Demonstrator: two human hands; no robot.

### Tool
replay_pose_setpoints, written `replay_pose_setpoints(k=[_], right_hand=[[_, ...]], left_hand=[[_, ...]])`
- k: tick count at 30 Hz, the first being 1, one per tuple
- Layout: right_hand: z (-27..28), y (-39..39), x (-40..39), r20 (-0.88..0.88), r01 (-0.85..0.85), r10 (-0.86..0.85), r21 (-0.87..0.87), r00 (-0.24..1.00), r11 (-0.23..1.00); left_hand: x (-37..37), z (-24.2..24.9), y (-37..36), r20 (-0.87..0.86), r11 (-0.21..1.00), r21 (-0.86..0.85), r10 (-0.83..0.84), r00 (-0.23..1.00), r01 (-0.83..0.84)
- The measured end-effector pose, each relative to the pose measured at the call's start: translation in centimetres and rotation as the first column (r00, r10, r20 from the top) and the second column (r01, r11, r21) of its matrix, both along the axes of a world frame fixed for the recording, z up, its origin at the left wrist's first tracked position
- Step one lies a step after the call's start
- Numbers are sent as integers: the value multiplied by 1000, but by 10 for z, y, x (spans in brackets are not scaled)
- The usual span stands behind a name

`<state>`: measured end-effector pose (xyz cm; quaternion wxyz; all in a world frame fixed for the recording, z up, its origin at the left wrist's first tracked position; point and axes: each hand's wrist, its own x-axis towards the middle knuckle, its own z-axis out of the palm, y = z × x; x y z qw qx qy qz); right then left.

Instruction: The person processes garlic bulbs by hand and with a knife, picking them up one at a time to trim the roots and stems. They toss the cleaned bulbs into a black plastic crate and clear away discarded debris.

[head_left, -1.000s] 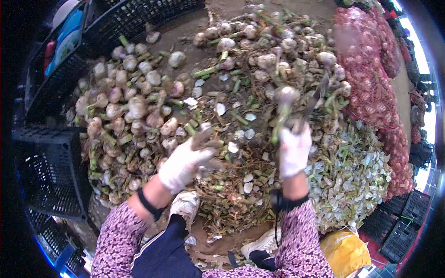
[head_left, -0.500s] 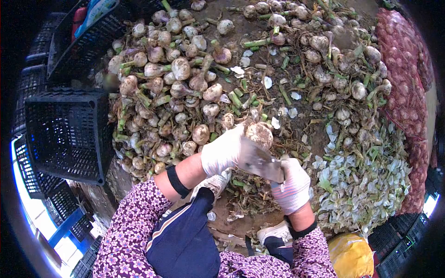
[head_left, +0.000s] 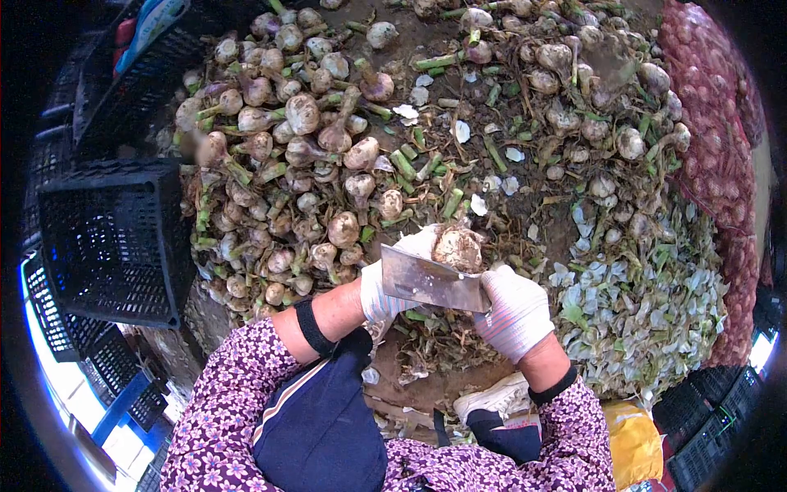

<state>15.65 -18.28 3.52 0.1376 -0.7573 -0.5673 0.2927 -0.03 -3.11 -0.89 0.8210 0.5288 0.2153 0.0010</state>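
Note:
My left hand, in a white knit glove, grips a large soil-stained garlic bulb in front of me. Its fingers are partly hidden behind the broad steel blade of a cleaver. My right hand, gloved in white with fine coloured stripes, is closed around the cleaver's handle. The blade points left across my left hand, its upper edge just below the bulb. Beyond my left hand lies a heap of garlic bulbs with stems and dirt on them.
An empty-looking black plastic crate stands at the left. Garlic skins are piled at the right, beside red mesh sacks full of bulbs. Cut stems litter the middle ground. A yellow bag sits near my right shoe.
The cleaver, blurred before, now shows sharply with its flat side across my left hand. The bulb stays in my left hand. The whole view has shifted slightly.

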Motion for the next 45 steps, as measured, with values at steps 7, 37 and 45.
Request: replay_pose_setpoints(k=[7, 37, 45], right_hand=[[-27, -15, 7, -43, -13, 15, 45, 999, 999], [-3, -27, -2, -18, 90, -91, -33, 996, 995], [-74, -116, 50, 200, 479, -449, -147, 871, 865]], left_hand=[[-1, -23, 7, 105, 903, 384, -247, 963, 190], [2, 6, -10, -116, 982, -159, -121, 986, 102], [4, 38, -5, -352, 785, 347, -398, 847, 513]])
